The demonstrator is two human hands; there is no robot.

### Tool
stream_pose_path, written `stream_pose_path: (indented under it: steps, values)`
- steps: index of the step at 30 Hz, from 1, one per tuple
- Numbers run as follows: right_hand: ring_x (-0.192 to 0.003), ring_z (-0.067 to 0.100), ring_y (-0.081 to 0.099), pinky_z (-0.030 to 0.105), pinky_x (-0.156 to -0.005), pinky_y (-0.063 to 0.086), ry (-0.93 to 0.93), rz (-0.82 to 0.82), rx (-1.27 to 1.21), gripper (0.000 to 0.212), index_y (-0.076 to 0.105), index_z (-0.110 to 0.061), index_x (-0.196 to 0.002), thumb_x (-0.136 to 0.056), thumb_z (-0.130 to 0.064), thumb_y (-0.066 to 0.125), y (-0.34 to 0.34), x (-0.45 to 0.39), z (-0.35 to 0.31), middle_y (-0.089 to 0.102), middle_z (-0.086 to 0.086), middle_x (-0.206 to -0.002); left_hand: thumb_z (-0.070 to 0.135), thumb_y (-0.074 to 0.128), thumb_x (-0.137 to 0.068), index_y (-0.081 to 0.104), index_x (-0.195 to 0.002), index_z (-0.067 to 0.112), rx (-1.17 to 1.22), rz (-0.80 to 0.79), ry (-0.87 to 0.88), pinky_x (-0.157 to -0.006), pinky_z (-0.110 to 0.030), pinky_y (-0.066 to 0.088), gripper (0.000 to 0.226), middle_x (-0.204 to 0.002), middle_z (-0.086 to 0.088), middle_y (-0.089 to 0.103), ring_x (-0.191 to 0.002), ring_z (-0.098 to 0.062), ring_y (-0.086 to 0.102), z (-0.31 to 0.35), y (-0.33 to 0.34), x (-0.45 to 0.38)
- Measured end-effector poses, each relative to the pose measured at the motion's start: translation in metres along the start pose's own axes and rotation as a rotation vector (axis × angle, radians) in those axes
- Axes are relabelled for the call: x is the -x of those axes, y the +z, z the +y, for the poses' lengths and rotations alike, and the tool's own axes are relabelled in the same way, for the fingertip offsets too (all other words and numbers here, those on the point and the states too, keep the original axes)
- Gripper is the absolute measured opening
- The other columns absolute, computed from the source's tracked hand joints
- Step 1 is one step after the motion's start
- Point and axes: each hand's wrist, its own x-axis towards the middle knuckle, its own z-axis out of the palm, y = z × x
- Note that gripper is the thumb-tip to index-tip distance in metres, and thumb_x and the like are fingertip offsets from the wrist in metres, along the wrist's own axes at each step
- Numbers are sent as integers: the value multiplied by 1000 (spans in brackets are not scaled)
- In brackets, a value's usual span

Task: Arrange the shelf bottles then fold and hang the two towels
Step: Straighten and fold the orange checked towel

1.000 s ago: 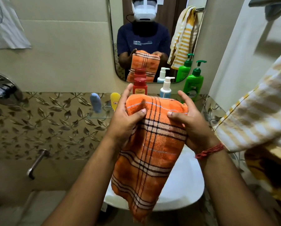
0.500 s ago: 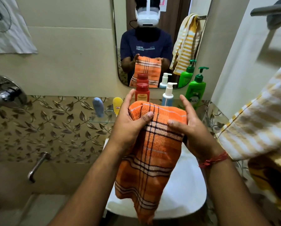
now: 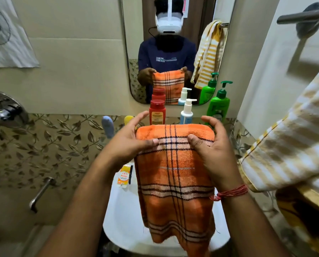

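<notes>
orange towel [image 3: 175, 175] hangs folded over the sink [image 3: 125, 225], top edge pinched by left hand [image 3: 130, 143] and right hand [image 3: 213, 151], thumbs in front. advise level corners, flush edges before hanging.

Two towels: one orange plaid towel [image 3: 175, 175] in the grip, one yellow striped towel [image 3: 288, 151] to its right. Three upright bottles beyond the grip: red bottle [image 3: 157, 112], white pump bottle [image 3: 186, 113], green pump bottle [image 3: 218, 103].
</notes>
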Motion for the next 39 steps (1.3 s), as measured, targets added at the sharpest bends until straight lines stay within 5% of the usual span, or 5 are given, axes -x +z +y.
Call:
stream_pose_path:
  steps: [10, 16, 23, 32, 39]
  values:
    - [-106, 6, 61, 33, -99, 51, 82, -159, 209, 80, 37, -33, -147, -83, -8, 77, -8, -13, -17, 60, -13, -116, 7, 69, -92, 46, -143, 29, -424, 85, 188, -105, -30, 45, 60, -131, 6, 59, -122, -11, 56, 0, 6, -18]
    - [-100, 13, 56, 22, -87, 43, -96, 95, 665, 55, 55, -25, -130, -82, -12, 77, 10, -29, -40, 60, -4, -113, -3, 62, -83, 64, -102, 25, -579, 122, 433, -80, -28, 46, 34, -100, 3, 57, -97, -19, 57, 2, 0, -72]
    - [-99, 23, 60, 38, -86, 51, -158, 387, 1000, 40, 61, -22, -117, -79, -22, 72, 25, -56, -82, 67, -1, -107, 0, 58, -82, 63, -109, 18, -404, 110, 574, -107, -33, 37, 33, -118, -3, 38, -114, -19, 40, 39, -2, -129]
    - [-94, 14, 58, 25, -83, 48, -194, 592, 999, 40, 62, -17, -119, -80, -14, 71, -14, -105, -151, 63, -2, -106, -4, 48, -81, 55, -93, 20, 124, -119, 620, -73, -37, 50, 28, -88, -3, 62, -85, -22, 59, 131, 53, -175]
    - [-103, 24, 61, 23, -84, 42, -165, 726, 1167, 39, 60, -12, -119, -83, -17, 73, -90, -151, -213, 66, 10, -113, -2, 49, -85, 54, -113, 14, 199, -128, 690, -87, -39, 50, 33, -104, -6, 61, -102, -26, 60, 220, 132, -203]
